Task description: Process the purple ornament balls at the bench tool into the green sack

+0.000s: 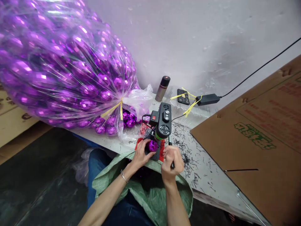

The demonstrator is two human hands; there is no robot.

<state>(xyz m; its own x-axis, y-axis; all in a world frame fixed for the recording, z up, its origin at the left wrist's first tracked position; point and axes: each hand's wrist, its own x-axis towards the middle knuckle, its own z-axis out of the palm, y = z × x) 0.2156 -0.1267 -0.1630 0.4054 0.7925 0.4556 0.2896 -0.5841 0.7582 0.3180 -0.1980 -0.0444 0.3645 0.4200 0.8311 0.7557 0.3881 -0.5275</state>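
Note:
My left hand pinches a shiny purple faceted ball on the dark base of a small black bench machine. The ball sits right under the machine's head, which has round vents, knobs and a red switch. Wrapped around the black handle of the machine's lever is my right hand, in a fist. Red material shows at the base. Below both hands, a green woven sack gapes over my lap, its inside dark.
A big clear bag of purple balls, tied with yellow ribbon, fills the left. Behind the machine are a spray can, a dark phone-like slab and a black power adapter. Black scraps litter the table. A cardboard box stands right.

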